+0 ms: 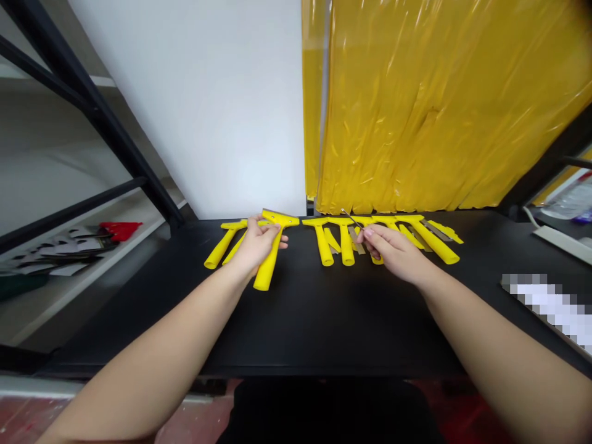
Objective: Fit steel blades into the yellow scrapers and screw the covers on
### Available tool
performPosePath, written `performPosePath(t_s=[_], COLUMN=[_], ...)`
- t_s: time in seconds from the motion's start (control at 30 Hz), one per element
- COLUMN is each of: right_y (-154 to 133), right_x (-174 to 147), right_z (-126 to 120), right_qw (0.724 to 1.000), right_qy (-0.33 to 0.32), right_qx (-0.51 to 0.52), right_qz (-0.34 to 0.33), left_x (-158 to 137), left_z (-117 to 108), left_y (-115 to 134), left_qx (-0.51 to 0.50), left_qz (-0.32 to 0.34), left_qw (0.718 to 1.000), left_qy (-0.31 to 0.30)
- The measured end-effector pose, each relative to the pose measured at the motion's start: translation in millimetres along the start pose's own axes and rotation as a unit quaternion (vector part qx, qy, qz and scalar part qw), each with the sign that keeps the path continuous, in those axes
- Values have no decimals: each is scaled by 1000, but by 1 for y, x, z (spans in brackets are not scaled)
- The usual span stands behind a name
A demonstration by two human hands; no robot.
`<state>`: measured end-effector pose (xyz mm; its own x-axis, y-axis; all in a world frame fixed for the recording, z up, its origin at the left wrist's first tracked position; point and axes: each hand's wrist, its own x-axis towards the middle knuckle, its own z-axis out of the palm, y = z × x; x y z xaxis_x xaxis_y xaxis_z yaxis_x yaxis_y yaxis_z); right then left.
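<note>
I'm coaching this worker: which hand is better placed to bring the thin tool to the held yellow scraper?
Probably the right. The right hand grips the thin tool, its tip pointing toward the scraper's side, while the left hand is occupied holding the yellow scraper.

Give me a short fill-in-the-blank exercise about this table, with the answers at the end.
1. The left hand holds a scraper coloured ____.
2. The right hand holds a thin tool above a tabletop coloured ____.
3. A red item lies on a shelf at the picture's ____ side.
Missing words: yellow; black; left.
</note>
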<state>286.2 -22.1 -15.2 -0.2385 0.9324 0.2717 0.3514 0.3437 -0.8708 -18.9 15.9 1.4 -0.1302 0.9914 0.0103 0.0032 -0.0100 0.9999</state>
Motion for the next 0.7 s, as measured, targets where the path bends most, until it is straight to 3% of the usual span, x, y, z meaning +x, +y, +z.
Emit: performPosePath(t_s=[0.17,0.3,0.7], right_y=[-2,-6,-5], right_x=[1,1,1], right_z=[-3,-2,-7], right_qw=[999,997,995], right_qy=[13,9,14], right_qx=[-41,-73,-96], right_qz=[10,-9,-34], left_x=[18,33,51], left_z=[-3,-3,-20], left_y=[1,2,10], left_qx=[31,54,187], left_qz=[-74,-83,-2], left_qw=[997,995,982], left_qy=[9,7,4])
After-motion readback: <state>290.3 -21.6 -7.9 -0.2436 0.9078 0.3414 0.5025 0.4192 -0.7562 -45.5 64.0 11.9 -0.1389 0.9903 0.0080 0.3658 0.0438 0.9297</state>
